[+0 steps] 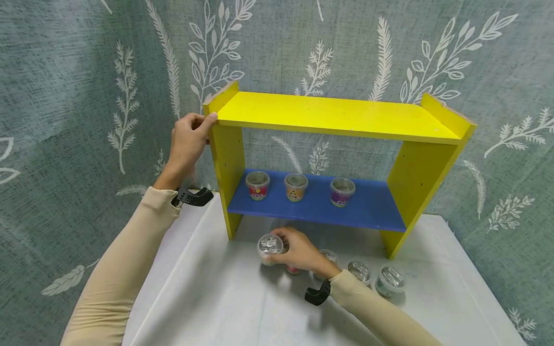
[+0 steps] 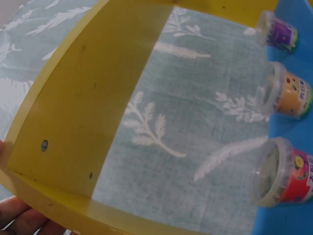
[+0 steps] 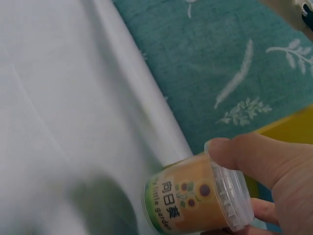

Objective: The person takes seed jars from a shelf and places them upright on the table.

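Note:
A yellow shelf unit [image 1: 329, 115] with a blue lower board [image 1: 320, 204] stands on a white table [image 1: 225, 298]. My left hand [image 1: 188, 139] grips the top of its left side panel [image 2: 83, 117]. Three small lidded cups sit on the blue board: red [image 1: 258, 185], orange [image 1: 296, 187], purple [image 1: 342, 191]. My right hand [image 1: 298, 251] grips a clear-lidded cup [image 1: 270, 248] with an orange sunflower label [image 3: 195, 203], just above the table in front of the shelf. The shelf's top board is bare.
More lidded cups stand on the table by my right wrist: one [image 1: 360, 270], another [image 1: 391, 280], and two partly hidden behind the hand [image 1: 330, 257]. A teal leaf-print cloth [image 1: 86, 96] hangs behind. The table's left edge runs near my left forearm.

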The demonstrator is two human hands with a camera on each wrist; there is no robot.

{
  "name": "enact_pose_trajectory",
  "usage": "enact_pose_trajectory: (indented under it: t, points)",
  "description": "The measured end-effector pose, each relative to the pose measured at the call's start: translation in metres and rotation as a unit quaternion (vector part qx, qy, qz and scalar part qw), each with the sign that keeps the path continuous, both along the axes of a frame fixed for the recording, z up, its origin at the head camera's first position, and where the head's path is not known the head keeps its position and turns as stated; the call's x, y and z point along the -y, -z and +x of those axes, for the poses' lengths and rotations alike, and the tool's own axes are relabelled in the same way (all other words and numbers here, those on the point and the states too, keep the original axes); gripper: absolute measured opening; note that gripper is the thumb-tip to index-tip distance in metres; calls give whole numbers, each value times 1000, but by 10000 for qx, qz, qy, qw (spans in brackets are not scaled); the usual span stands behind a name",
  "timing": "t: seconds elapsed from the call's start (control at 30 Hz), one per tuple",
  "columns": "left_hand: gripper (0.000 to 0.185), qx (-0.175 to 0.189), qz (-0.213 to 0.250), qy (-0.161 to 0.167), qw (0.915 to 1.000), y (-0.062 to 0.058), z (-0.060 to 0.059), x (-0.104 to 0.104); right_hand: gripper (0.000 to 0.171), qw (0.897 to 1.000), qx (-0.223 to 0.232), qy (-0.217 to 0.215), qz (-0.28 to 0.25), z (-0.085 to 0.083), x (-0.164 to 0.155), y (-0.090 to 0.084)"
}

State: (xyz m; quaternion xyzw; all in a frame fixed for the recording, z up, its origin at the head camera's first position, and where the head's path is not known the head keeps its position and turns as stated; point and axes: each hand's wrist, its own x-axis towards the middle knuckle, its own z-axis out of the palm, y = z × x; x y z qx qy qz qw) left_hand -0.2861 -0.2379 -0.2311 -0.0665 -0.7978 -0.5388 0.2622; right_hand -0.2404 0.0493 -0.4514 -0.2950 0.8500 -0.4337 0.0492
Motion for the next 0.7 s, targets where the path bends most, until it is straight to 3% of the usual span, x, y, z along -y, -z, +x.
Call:
enact_pose_trajectory:
  t: [0.7]
  points:
    - [57, 57, 63, 29, 10000, 0, 1, 1, 66, 9977, -435, -148, 494, -6, 7, 10]
